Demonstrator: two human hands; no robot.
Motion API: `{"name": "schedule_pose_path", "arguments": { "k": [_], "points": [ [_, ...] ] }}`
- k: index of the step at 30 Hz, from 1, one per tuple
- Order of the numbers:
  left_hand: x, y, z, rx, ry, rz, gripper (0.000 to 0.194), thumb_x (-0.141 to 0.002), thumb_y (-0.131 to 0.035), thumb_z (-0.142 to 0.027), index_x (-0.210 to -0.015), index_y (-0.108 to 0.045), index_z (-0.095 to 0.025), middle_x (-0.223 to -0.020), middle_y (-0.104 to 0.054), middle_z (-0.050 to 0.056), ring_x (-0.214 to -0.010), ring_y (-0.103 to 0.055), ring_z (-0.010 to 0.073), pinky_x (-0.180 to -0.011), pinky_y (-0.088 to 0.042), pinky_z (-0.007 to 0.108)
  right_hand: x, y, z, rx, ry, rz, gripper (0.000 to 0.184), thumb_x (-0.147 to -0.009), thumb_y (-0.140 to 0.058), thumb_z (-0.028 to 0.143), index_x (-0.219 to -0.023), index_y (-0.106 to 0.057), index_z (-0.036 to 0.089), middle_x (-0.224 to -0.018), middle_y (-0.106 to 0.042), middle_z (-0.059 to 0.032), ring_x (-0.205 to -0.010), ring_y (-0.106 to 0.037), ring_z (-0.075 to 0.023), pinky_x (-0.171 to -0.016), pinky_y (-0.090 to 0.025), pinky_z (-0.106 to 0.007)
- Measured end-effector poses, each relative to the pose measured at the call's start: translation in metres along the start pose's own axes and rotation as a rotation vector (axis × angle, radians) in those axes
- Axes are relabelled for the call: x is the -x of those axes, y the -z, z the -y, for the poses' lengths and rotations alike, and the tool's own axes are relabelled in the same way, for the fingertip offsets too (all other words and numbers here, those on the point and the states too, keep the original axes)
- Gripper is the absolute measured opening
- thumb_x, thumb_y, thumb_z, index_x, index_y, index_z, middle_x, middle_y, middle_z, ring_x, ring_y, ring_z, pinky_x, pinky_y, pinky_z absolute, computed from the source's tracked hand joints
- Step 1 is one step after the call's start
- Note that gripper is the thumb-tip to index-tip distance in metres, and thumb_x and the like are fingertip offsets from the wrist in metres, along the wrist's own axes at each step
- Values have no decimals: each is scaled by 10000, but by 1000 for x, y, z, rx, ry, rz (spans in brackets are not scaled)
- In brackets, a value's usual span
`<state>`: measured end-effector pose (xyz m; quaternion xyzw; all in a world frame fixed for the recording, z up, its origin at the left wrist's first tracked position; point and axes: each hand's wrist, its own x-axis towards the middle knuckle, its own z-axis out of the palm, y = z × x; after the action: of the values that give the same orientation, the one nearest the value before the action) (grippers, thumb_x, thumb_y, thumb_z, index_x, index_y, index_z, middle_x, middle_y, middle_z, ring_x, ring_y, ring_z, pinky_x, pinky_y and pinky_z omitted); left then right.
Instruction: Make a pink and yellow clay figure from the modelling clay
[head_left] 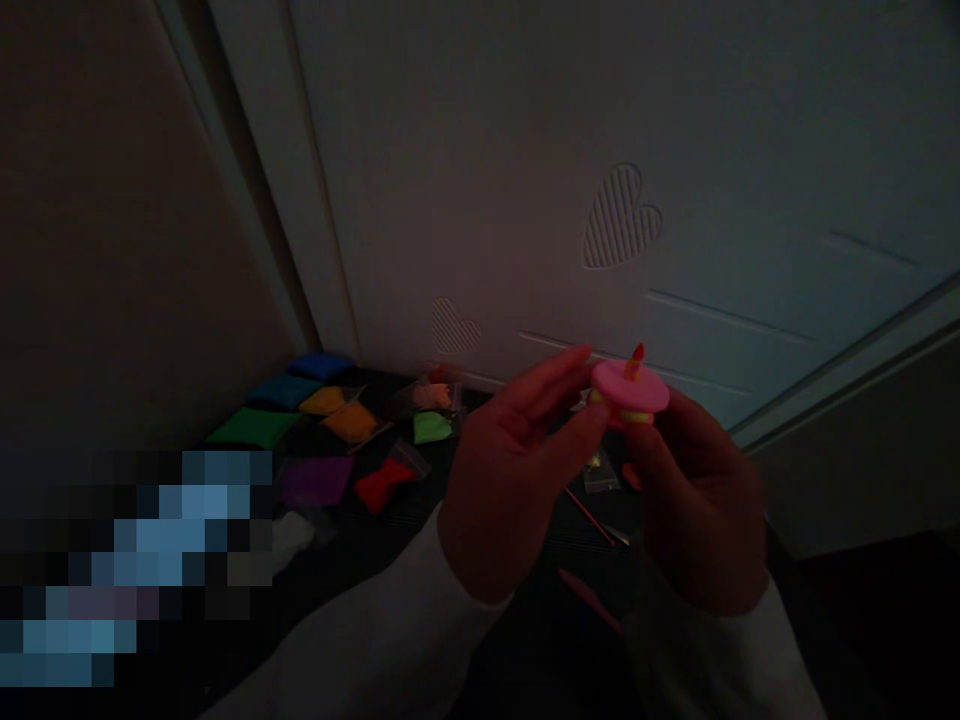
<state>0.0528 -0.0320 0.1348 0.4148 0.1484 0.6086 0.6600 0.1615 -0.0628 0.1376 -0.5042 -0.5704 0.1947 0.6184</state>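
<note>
Both hands hold up a small clay cake (630, 388) with a round pink top, yellowish pieces beneath it, and a red and yellow candle (636, 362) standing upright on it. My left hand (517, 460) grips its left side, thumb at the lower edge and fingers stretched behind. From the right, my right hand (701, 490) holds it with the thumb at the lower front edge. The far side of the cake and some fingertips are hidden. Below the hands lie a thin red stick (590, 515) and a pink clay knife (589, 600) on the dark surface.
Several packets of coloured clay lie at the left, among them a green packet (255, 427), a purple packet (316, 481) and a red packet (386, 484). Behind stands a white panel (487, 180) with heart carvings. A small clear bag (600, 475) lies between the hands. The scene is dim.
</note>
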Motion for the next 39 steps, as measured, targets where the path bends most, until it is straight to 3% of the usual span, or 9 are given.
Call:
{"name": "schedule_pose_path", "arguments": {
  "k": [10,16,19,22,27,29,33,36,39],
  "points": [
    [-5,6,2,-39,-5,70,316,-721,-627,-166,-1028,-591,-232,-1026,-658,-9,-958,-600,129,-798,-485,195,2,1,-1,-31,9,1,312,-721,-626,286,-1032,-590,285,-1048,-643,-1,-952,-602,-187,-791,-520,-352],
    [-12,13,-4,-108,-5,89,290,-732,-603,-227,-1022,-581,-227,-1057,-635,10,-979,-588,181,-831,-478,307,0,-1,-3,-139,-4,24,293,-752,-600,250,-1044,-586,258,-1057,-642,-3,-947,-606,-152,-811,-511,-297],
    [-20,24,-22,-203,-130,-59,192,-748,-559,-249,-927,-605,-197,-952,-645,11,-1027,-551,194,-869,-441,332,0,-3,0,-239,-19,43,276,-762,-591,223,-1038,-584,236,-1029,-653,-3,-915,-617,-133,-780,-516,-256],
    [-24,36,-46,-283,-175,-147,135,-782,-501,-233,-864,-600,-192,-853,-624,-14,-888,-582,131,-801,-461,289,7,-4,-3,-280,-71,116,289,-744,-610,221,-1031,-582,236,-1047,-646,-1,-948,-605,-136,-830,-498,-273],
    [-6,63,-69,-778,-245,-297,118,-737,-574,-252,-842,-628,-245,-791,-623,-43,-748,-584,98,-692,-482,245,35,-4,-52,-111,-255,360,348,-725,-623,295,-1061,-551,245,-1043,-648,-19,-937,-612,-155,-863,-482,-337],
    [10,79,-57,-1132,-57,-197,175,-729,-581,-319,-857,-644,-217,-782,-650,-19,-716,-593,124,-674,-484,271,48,-6,-82,0,-306,472,348,-767,-560,355,-1088,-520,226,-1058,-643,-40,-939,-614,-156,-864,-480,-345],
    [44,111,-5,-1515,237,376,194,-756,-530,-297,-865,-657,-199,-855,-658,16,-784,-596,153,-713,-462,279,65,-12,-122,112,-299,544,368,-736,-582,392,-1050,-553,202,-1018,-654,-59,-920,-618,-183,-840,-484,-368],
    [63,123,31,-1585,296,517,226,-766,-520,-298,-928,-643,-199,-872,-632,35,-772,-593,155,-685,-464,271,71,-14,-131,202,-233,559,385,-736,-578,392,-1078,-540,221,-1070,-627,-50,-975,-587,-181,-888,-445,-376],
    [70,127,47,-1589,303,524,208,-758,-533,-265,-908,-649,-179,-884,-625,50,-804,-591,162,-712,-466,270,72,-14,-133,301,-164,569,376,-729,-585,375,-1068,-552,216,-1091,-611,-65,-1032,-548,-211,-926,-396,-421]
  ]
}}
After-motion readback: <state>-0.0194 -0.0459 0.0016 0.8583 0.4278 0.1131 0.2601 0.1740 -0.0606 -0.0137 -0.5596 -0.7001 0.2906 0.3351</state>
